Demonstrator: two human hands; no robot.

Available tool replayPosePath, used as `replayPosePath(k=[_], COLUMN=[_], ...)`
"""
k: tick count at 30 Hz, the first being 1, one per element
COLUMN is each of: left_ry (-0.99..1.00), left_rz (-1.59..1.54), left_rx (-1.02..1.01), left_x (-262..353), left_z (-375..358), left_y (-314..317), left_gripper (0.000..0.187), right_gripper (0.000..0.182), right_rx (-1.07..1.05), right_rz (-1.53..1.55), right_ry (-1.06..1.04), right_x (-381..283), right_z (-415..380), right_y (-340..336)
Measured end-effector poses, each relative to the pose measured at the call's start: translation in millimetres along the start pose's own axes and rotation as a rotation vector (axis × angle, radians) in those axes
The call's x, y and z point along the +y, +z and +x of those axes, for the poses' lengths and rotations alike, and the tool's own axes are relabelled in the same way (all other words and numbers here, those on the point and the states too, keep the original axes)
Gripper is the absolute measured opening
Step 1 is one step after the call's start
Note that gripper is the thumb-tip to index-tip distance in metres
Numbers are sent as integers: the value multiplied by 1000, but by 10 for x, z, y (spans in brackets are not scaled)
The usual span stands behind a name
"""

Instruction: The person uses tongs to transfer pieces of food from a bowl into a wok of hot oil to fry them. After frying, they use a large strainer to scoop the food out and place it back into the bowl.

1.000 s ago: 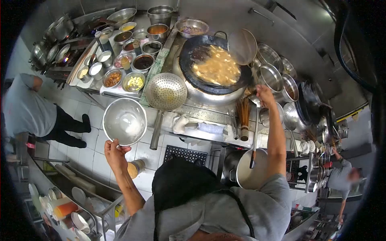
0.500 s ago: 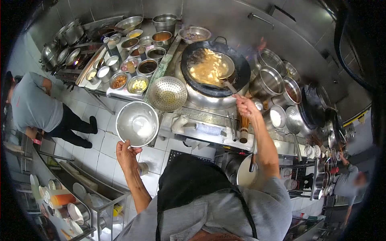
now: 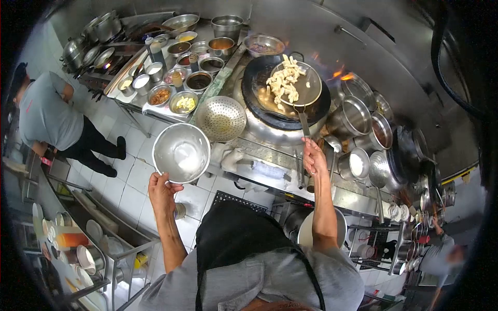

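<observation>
My left hand (image 3: 164, 191) grips the near rim of a metal mixing bowl (image 3: 174, 137), which has a whitish residue inside and is held above the floor. In my right hand (image 3: 314, 158) is the handle of a round strainer (image 3: 310, 92), raised over the black wok (image 3: 254, 70). Pale strips of food (image 3: 285, 83) lie on the strainer, mostly towards its left side. Brownish liquid (image 3: 267, 101) shows in the wok below. Left of the wok sits a perforated metal bowl (image 3: 221, 116).
Flames (image 3: 342, 74) rise right of the wok. Metal pots (image 3: 353, 116) and a ladle (image 3: 332, 142) stand there. Sauce containers (image 3: 198, 82) crowd the left counter. A rolled cloth (image 3: 267, 168) lies along the stove front. Another person (image 3: 57, 111) stands at far left, one more at far right.
My right hand has lifted the strainer out of the liquid, bringing up the pale strips. My left hand still holds the bowl in about the same place. The flames have grown.
</observation>
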State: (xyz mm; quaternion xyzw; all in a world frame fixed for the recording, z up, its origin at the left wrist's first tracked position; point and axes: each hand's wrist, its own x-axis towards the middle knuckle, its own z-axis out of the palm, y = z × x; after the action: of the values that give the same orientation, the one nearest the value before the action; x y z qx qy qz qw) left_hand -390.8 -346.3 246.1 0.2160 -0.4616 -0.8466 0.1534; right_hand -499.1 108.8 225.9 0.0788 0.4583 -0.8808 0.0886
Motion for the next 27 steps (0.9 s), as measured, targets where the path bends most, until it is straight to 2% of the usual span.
replayPosePath(k=[9, 16, 20, 24, 27], left_ry=[-14, -1, 1, 16, 19], left_rz=[47, 43, 60, 68, 59], left_rx=[18, 1, 4, 15, -1], left_x=[73, 147, 209, 246, 249], left_z=[-69, -65, -87, -79, -82], left_y=[42, -70, -113, -177, -221], left_gripper=[12, 12, 11, 11, 11], right_gripper=[27, 30, 33, 29, 27], right_rx=[-29, -70, -89, -22, 48], right_rz=[21, 16, -129, -264, -566], right_ry=[-42, 26, 28, 76, 101], right_x=[122, 581, 944, 1302, 1425], right_z=[-292, -532, -566, -520, -474], right_y=[533, 876, 886, 816, 736])
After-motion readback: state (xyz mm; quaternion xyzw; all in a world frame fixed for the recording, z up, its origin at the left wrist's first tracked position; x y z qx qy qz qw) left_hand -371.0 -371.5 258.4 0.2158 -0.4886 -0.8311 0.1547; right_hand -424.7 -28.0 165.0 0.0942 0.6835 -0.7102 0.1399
